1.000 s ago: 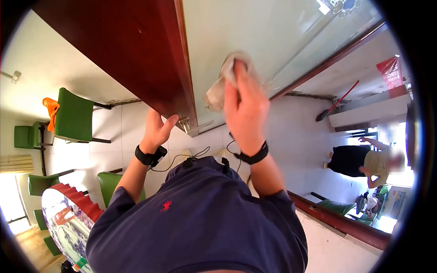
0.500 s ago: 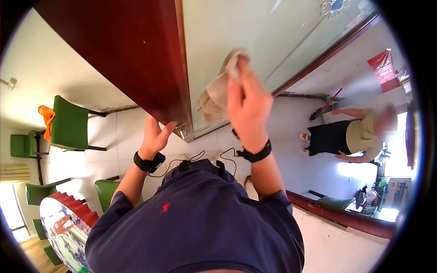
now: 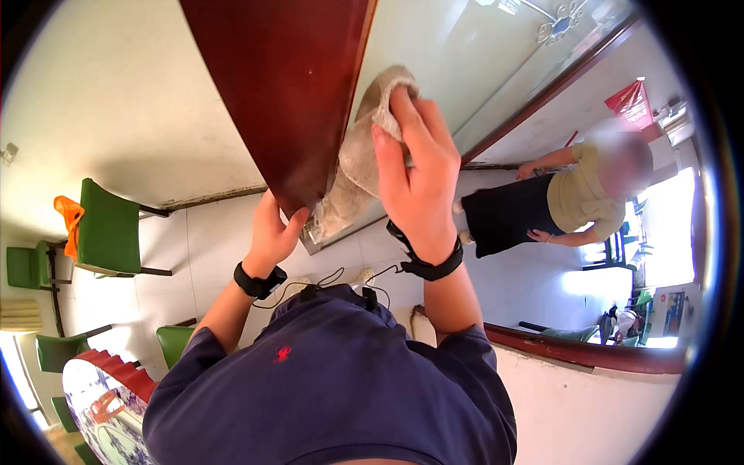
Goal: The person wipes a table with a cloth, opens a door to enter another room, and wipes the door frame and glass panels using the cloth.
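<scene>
My right hand [image 3: 422,167] holds a greyish-beige cloth [image 3: 360,147] bunched between thumb and fingers. The cloth lies against the pale glass panel [image 3: 457,62], along the edge of a dark red wooden door [image 3: 271,85]. Its lower end hangs loosely near the door's bottom corner. My left hand [image 3: 275,232] grips that lower corner, thumb on one side and fingers partly hidden behind the wood. Both wrists wear black bands, with a dark cable running between them.
Past the brown frame [image 3: 542,89] on the right, another person [image 3: 585,186] stands in a beige top and dark skirt. Green chairs [image 3: 108,227] stand at left, one with an orange bag [image 3: 70,225]. A round table with a patterned cover [image 3: 101,403] is at lower left.
The cloth and my right hand have shifted slightly left, up against the wooden edge. In view, the door has swung rightward. The other person appears closer to the frame's left side.
</scene>
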